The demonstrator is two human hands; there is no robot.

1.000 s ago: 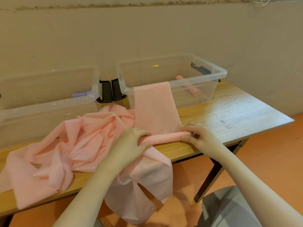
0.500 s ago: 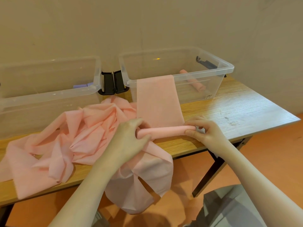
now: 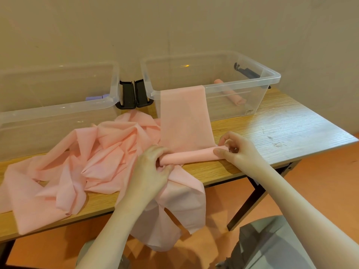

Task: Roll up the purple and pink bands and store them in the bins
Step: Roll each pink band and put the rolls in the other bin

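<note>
A pink band (image 3: 184, 117) hangs flat from the front rim of the right clear bin (image 3: 272, 78) down to the table. Its near end is a tight roll (image 3: 192, 156) lying across the table. My left hand (image 3: 153, 167) grips the roll's left end. My right hand (image 3: 237, 150) pinches the right end with thumb and curled fingers. A rolled pink band (image 3: 231, 93) lies inside the right bin. A rolled purple band (image 3: 95, 98) shows inside the left clear bin (image 3: 58, 109).
A heap of loose pink bands (image 3: 77, 162) covers the table's left half and hangs over the front edge. Black lid clips (image 3: 132, 94) sit between the bins. Bare wooden tabletop (image 3: 281, 133) lies right of my hands. A wall stands behind the bins.
The roll has grown thicker and moved a little toward the bin as both hands turned it. My fingers have shifted their hold on its ends.
</note>
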